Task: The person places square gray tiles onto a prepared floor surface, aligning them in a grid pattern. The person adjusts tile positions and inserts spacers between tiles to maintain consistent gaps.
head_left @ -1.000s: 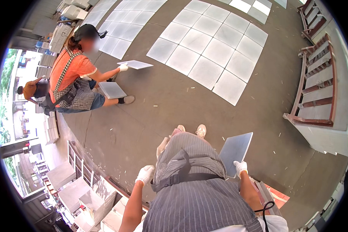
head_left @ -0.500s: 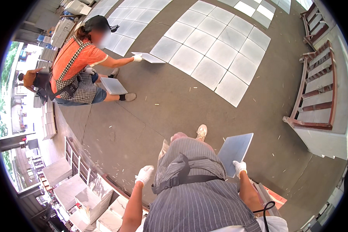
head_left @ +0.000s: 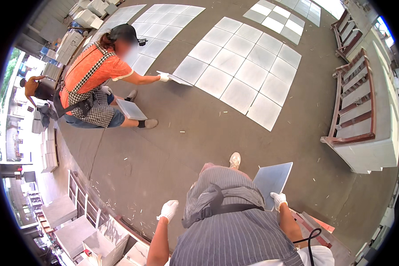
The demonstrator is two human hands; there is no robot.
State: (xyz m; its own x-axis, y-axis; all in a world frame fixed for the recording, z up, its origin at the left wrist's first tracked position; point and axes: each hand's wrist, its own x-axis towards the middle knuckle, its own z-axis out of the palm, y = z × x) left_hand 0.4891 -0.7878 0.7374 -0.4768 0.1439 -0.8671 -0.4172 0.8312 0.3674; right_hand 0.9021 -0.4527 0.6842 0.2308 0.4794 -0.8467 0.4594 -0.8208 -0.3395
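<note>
My right hand (head_left: 278, 200), in a white glove, grips the edge of a grey-blue square tile (head_left: 272, 178), which hangs tilted beside my right leg. Over on the left, my left hand (head_left: 167, 209), also gloved in white, hangs beside my striped apron with its fingers curled and nothing visible in them. Ahead of me on the floor lies a grid of pale square tiles (head_left: 236, 63). At its near left corner, a co-worker in an orange shirt and checked apron (head_left: 103, 66) bends and holds a tilted tile (head_left: 180, 80) by its edge. Another tile (head_left: 131, 109) leans by that person's leg.
More tile rows (head_left: 166, 22) lie further back. Slabs in a reddish-brown rack (head_left: 354, 102) stand on the right. Stacked slabs (head_left: 65, 209) and a metal rail (head_left: 78, 188) are at the lower left. Small pale scraps litter the floor. Another person (head_left: 34, 88) stands far left.
My view has shifted slightly, so the floor tiles sit lower in it. The far-left person has changed posture. My right hand still holds its tile, and the co-worker still holds one at the grid.
</note>
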